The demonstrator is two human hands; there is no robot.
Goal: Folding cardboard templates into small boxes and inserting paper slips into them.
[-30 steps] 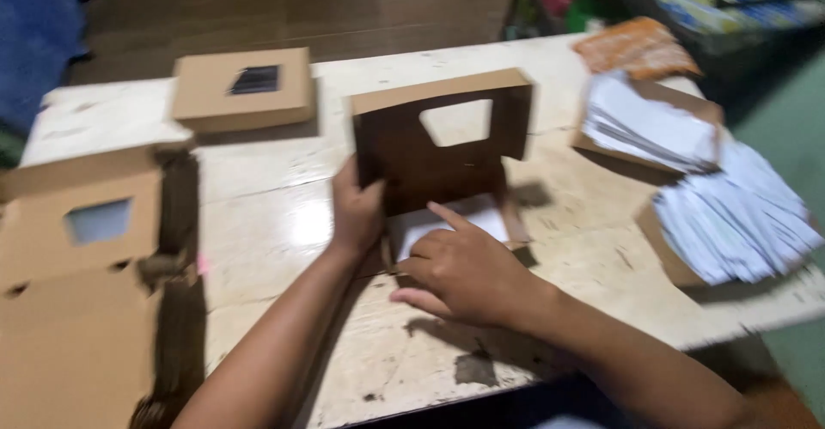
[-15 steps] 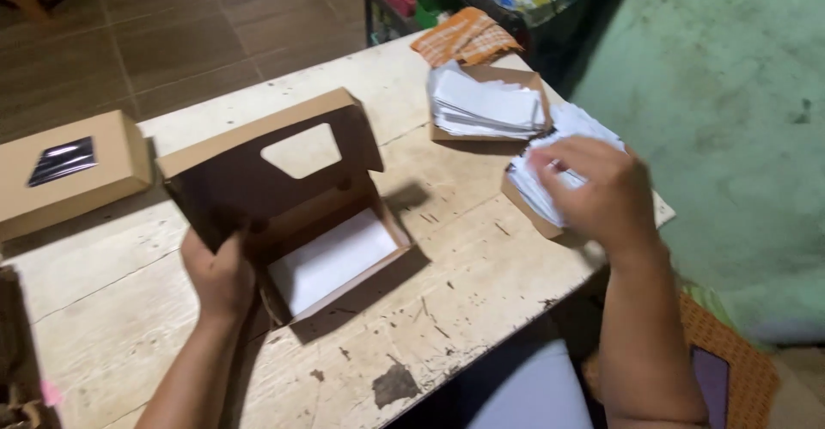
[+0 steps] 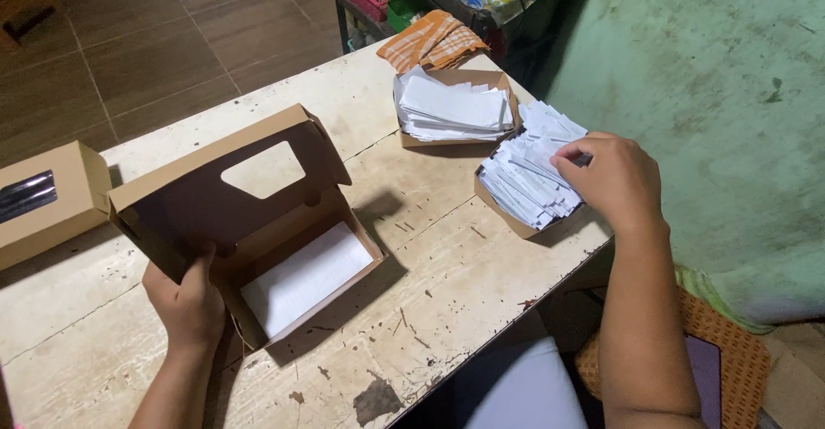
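My left hand (image 3: 187, 303) grips the near left corner of an open brown cardboard box (image 3: 258, 223) with a window cut in its raised lid. A white paper sheet (image 3: 305, 276) lies flat in the box's bottom. My right hand (image 3: 607, 176) rests on a heap of white paper slips (image 3: 524, 176) in a small brown tray at the table's right edge, fingertips pinching among the slips. Whether a slip is held cannot be told.
A second tray of stacked white papers (image 3: 451, 107) sits behind the slips. An orange striped cloth (image 3: 430, 38) lies at the table's far corner. A closed windowed box (image 3: 43, 201) stands at the left. The worn white table (image 3: 430, 292) ends near my lap.
My right hand left the open box and reached right to the heap of slips. The view swung right. My left hand kept its hold on the box.
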